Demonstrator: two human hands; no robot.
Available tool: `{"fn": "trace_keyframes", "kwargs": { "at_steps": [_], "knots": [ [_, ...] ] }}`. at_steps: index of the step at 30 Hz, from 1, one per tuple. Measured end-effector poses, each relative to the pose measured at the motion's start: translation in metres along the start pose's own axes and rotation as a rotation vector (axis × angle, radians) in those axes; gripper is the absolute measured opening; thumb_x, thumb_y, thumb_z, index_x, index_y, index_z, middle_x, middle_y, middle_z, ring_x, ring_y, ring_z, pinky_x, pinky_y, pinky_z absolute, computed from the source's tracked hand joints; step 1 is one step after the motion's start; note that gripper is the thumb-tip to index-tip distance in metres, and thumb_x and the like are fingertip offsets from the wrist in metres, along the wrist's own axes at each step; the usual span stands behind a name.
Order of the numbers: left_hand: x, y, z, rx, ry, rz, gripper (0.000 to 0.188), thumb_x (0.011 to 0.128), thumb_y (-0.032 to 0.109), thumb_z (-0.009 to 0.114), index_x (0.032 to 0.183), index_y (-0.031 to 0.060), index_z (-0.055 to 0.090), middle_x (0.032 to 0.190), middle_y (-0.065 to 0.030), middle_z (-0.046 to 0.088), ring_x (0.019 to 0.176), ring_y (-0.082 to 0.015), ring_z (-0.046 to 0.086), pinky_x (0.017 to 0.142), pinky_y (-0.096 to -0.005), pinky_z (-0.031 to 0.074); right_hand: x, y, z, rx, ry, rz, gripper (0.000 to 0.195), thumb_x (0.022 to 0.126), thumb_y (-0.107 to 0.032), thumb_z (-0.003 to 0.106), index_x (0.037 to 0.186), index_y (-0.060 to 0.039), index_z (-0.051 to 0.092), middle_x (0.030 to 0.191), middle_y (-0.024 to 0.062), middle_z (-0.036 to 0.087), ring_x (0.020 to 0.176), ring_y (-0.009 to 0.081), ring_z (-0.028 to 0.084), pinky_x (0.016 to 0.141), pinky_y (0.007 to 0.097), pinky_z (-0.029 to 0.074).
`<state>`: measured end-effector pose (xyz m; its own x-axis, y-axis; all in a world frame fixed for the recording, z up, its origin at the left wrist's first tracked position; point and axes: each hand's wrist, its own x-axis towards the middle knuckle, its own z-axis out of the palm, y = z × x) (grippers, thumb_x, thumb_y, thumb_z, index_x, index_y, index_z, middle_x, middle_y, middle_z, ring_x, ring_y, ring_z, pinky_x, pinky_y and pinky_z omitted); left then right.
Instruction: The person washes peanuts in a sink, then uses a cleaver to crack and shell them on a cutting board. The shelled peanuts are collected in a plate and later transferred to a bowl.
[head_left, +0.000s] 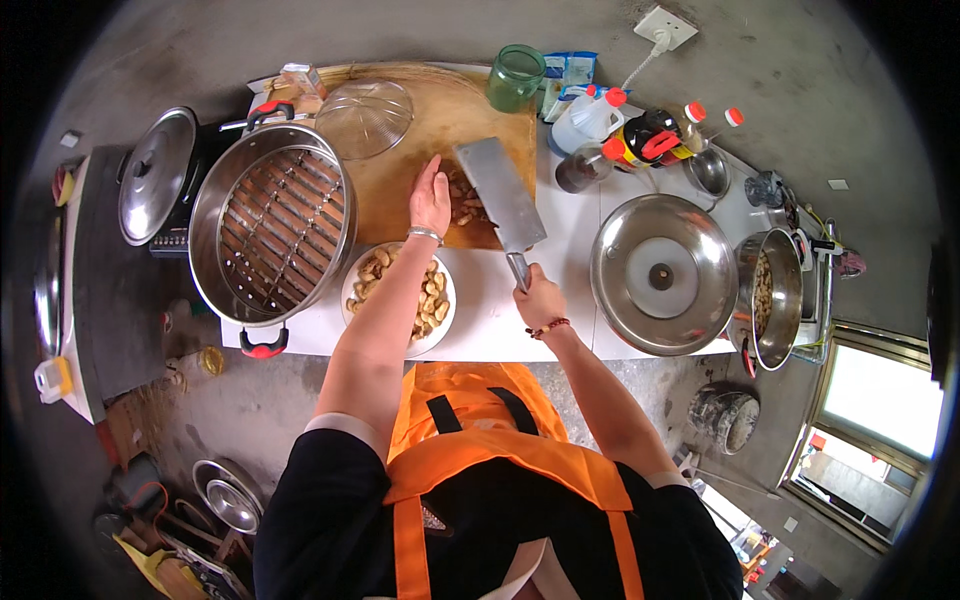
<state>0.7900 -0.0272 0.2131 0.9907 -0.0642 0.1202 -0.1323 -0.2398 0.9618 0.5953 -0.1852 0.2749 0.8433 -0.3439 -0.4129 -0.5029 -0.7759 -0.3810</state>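
Note:
My right hand (540, 298) grips the handle of a broad metal cleaver (504, 196), whose blade slants over the right part of a wooden cutting board (382, 202). A small heap of chopped brown food (466, 201) lies on the board, partly covered by the blade. On the heap's left side, my left hand (430, 199) is held edge-on with straight fingers and nothing visible in it. My left forearm passes over a white plate (450, 319) of unshelled peanuts (429, 304), hiding part of them.
A large steel pot (346, 232) with a slatted rack stands left; a wire strainer (365, 120) and green glass jar (516, 79) sit behind. To the right are bottles (589, 124), a wide steel basin (664, 330) and another pot (784, 307). The table edge (525, 352) runs before me.

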Motion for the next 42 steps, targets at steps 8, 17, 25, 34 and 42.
{"fn": "trace_keyframes", "kwargs": {
  "at_steps": [8, 17, 25, 34, 42],
  "knots": [
    [-0.002, -0.002, -0.02, -0.375, 0.094, -0.137, 0.048, 0.101, 0.025, 0.041, 0.138, -0.0044, 0.042, 0.138, -0.0166, 0.05, 0.129, -0.0234, 0.047, 0.108, -0.0314, 0.033, -0.018, -0.014, -0.003, 0.058, 0.173, -0.089, 0.028, 0.082, -0.017, 0.058, 0.103, -0.0051, 0.044, 0.071, 0.0175, 0.064, 0.068, 0.04, 0.063, 0.062, 0.0515, 0.049],
    [0.003, -0.022, -0.012, -0.339, 0.067, -0.08, 0.048, 0.101, 0.025, 0.041, 0.14, -0.0037, 0.041, 0.141, -0.0157, 0.048, 0.131, -0.0233, 0.044, 0.109, -0.0317, 0.031, 0.006, -0.006, 0.004, -0.222, -0.123, -0.066, 0.03, 0.085, -0.017, 0.059, 0.105, -0.0037, 0.041, 0.079, 0.0209, 0.067, 0.076, 0.0419, 0.065, 0.07, 0.0512, 0.051],
    [0.004, -0.025, -0.018, -0.368, 0.073, -0.115, 0.049, 0.101, 0.025, 0.042, 0.14, -0.0031, 0.04, 0.143, -0.0152, 0.045, 0.133, -0.0233, 0.042, 0.11, -0.0321, 0.03, -0.02, -0.012, -0.024, 0.011, 0.098, -0.039, 0.026, 0.081, -0.016, 0.059, 0.102, -0.0069, 0.047, 0.073, 0.0154, 0.064, 0.072, 0.0396, 0.064, 0.064, 0.0523, 0.048],
    [0.007, -0.041, -0.009, -0.515, 0.044, -0.124, 0.048, 0.101, 0.026, 0.042, 0.14, -0.002, 0.041, 0.143, -0.0141, 0.045, 0.133, -0.0225, 0.04, 0.112, -0.0324, 0.028, 0.0, 0.005, -0.002, -0.206, -0.123, 0.027, 0.032, 0.085, -0.018, 0.06, 0.105, -0.0024, 0.041, 0.084, 0.0233, 0.067, 0.084, 0.0417, 0.065, 0.075, 0.0502, 0.052],
    [0.008, -0.027, -0.017, -0.47, 0.052, -0.155, 0.043, 0.1, 0.021, 0.042, 0.137, -0.0024, 0.045, 0.138, -0.013, 0.05, 0.128, -0.021, 0.045, 0.11, -0.0308, 0.031, -0.004, 0.006, -0.023, 0.001, 0.036, -0.009, 0.027, 0.08, -0.017, 0.058, 0.102, -0.0056, 0.048, 0.081, 0.0229, 0.065, 0.079, 0.0446, 0.062, 0.071, 0.0544, 0.048]
  ]
}}
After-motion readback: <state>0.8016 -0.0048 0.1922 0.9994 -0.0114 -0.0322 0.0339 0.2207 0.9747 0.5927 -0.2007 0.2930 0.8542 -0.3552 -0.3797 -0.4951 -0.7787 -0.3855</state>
